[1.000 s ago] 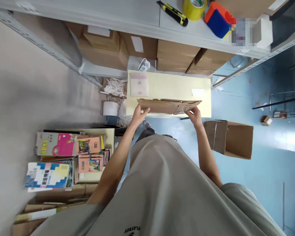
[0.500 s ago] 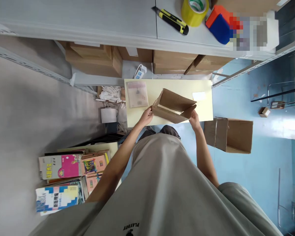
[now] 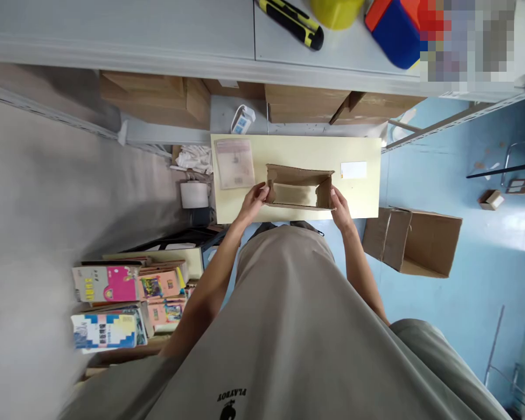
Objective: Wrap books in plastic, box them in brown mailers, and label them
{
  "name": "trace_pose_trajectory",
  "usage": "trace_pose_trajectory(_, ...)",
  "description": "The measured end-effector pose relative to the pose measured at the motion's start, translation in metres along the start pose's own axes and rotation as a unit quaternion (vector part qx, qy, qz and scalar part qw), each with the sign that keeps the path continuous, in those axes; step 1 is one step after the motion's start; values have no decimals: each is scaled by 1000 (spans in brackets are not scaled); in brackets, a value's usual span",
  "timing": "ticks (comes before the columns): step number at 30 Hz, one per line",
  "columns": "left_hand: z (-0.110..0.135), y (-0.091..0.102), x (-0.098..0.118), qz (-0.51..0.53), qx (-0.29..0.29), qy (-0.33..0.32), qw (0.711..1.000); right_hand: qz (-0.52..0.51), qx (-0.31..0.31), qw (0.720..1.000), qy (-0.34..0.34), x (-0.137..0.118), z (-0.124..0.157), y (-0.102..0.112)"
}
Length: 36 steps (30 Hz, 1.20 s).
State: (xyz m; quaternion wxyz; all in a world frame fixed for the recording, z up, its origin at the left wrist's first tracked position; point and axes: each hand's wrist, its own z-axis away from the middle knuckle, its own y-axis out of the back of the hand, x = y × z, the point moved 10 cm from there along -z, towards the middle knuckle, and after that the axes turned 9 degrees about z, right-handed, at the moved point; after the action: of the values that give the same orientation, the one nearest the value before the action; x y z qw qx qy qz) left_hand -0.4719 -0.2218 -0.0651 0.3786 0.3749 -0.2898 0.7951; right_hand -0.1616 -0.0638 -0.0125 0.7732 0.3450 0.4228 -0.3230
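Observation:
A small brown cardboard box (image 3: 299, 186) stands opened out into a rectangular tube on a pale yellow table (image 3: 289, 153). My left hand (image 3: 254, 200) grips its left end and my right hand (image 3: 340, 209) grips its right end, fingers closed on the walls. I look straight down through the box to the table top. A flat clear plastic sleeve (image 3: 234, 163) lies on the table to the left of the box. A small white label (image 3: 353, 170) lies to its right.
A grey shelf above holds a yellow-black utility knife (image 3: 291, 21), a yellow tape roll (image 3: 336, 8) and a blue-orange object (image 3: 394, 32). Cardboard boxes (image 3: 157, 96) sit under the shelf. An open carton (image 3: 415, 242) lies on the blue floor at right. Stacked books (image 3: 126, 297) lie at left.
The flattened cardboard has been pushed open between my hands, from flat to a skewed shape to a squared box. The view has shifted slightly downward.

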Motion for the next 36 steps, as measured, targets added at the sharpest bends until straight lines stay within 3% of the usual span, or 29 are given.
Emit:
trace_pose_trajectory(7,-4,-18,9,-67,36,-57,995,-35,22,999,10,0,-25,21)
trace_pose_trajectory(14,-1,-37,23,-91,42,-112,989,33,29,998,35,1,-45,30)
trace_pose_trajectory(20,14,-28,38,-125,77,-157,977,142,57,983,99,-13,-35,50)
trace_pose_trajectory(24,27,-36,46,-180,-22,-149,972,189,27,970,149,-33,-16,54)
trace_pose_trajectory(28,38,-46,47,-201,-141,-90,965,197,-47,967,157,-36,-5,52)
trace_pose_trajectory(31,38,-51,53,-203,-181,-74,960,208,-91,961,159,-33,-4,50)
trace_pose_trajectory(33,31,-48,59,-212,-153,-84,961,212,-76,962,151,-31,-8,53)
trace_pose_trajectory(36,18,-39,65,-243,-58,-103,963,206,-32,970,122,-28,-15,58)
